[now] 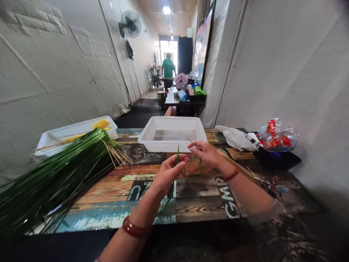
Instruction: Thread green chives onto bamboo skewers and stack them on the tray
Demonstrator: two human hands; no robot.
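Note:
My left hand [170, 171] is closed in a pinch on a narrow green leaf [177, 154], whose tip stands up above the fingers. Close beside it, my right hand [207, 154] pinches a thin wooden skewer [189, 139] that sticks out past the fingertips. More bits of green hang below the right fingers, and I cannot tell whether they are on the skewer. Both hands are over the wooden-plank-patterned table [196, 207]. A big bundle of long green leaves [62, 163], like garlic chives, lies to the left, with several skewers [116, 151] at its end.
A white plastic tub [171, 147] stands ahead of my hands. Behind the bundle is a white tray [51, 140] with yellow pieces [100, 124]. At right lie scissors [265, 181], a white cloth [237, 138] and a plastic-wrapped red package [278, 136]. A person in green [168, 67] stands far back.

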